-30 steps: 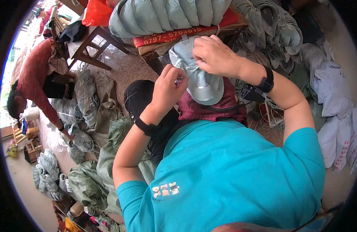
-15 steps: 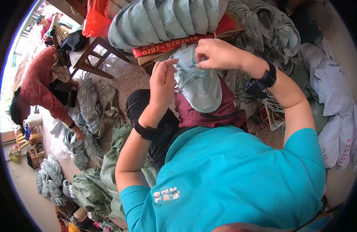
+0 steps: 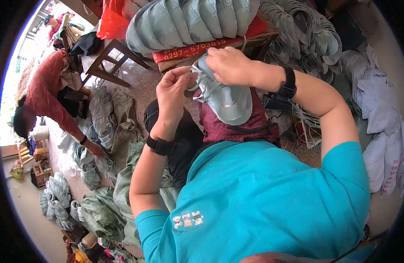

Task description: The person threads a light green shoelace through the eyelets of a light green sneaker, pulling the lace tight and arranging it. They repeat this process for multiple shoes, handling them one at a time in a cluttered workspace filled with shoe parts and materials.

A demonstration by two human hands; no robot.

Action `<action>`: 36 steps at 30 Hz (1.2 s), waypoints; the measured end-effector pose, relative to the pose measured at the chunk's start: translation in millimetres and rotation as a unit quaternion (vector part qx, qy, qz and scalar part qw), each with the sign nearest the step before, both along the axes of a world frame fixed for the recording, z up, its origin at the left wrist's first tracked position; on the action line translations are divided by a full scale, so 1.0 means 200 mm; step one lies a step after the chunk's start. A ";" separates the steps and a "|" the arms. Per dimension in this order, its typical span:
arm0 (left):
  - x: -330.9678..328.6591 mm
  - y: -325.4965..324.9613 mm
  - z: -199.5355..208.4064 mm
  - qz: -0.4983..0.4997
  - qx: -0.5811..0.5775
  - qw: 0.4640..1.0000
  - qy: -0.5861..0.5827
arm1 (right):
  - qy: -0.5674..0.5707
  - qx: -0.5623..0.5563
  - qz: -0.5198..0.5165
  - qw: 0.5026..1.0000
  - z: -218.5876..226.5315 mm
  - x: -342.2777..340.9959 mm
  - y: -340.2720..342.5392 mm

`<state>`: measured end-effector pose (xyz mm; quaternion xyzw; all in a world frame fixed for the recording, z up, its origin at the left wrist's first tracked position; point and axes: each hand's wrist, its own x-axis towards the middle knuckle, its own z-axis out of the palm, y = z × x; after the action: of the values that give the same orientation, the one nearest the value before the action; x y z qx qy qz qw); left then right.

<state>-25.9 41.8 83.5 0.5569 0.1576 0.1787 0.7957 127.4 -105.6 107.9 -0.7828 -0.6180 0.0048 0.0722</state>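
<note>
A pale grey-green shoe upper (image 3: 234, 109) lies on my lap with its toe toward me, over dark red striped cloth (image 3: 210, 125). Light laces (image 3: 205, 90) hang loosely along its left side. At the upper's left edge, my left hand (image 3: 172, 92) pinches a shoelace between thumb and fingers. My right hand (image 3: 231, 65) is closed at the tongue (image 3: 205, 68), its fingers curled down against the upper. What those fingertips hold is hidden behind the hand. Both wrists wear black bands.
A row of nested shoe uppers (image 3: 193, 22) lies on a wooden bench (image 3: 167, 65) with a red cloth. More uppers (image 3: 302, 35) hang at the right, near white sacks (image 3: 372, 101). A person in red (image 3: 44, 87) bends over piled uppers at the left, near a wooden stool (image 3: 107, 65).
My left hand has drawn slightly left, with the lace now pulled out to the upper's left side. My right hand has moved left and down onto the tongue.
</note>
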 end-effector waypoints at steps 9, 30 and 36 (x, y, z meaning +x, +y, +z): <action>-0.05 0.00 -0.11 0.018 0.043 0.999 -0.002 | 0.162 -0.006 -0.022 0.987 0.16 0.06 0.05; -0.03 -0.06 -0.19 0.062 0.113 0.992 0.010 | -0.071 -0.051 0.005 0.996 0.01 -0.13 0.06; 0.02 -0.10 -0.24 0.100 0.299 0.949 -0.002 | 0.322 0.160 0.083 0.929 0.37 -0.14 0.21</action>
<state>-22.9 22.4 36.5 0.7501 0.1507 0.2971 0.5714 98.7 -64.0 182.1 -0.6629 -0.6169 0.1636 0.3914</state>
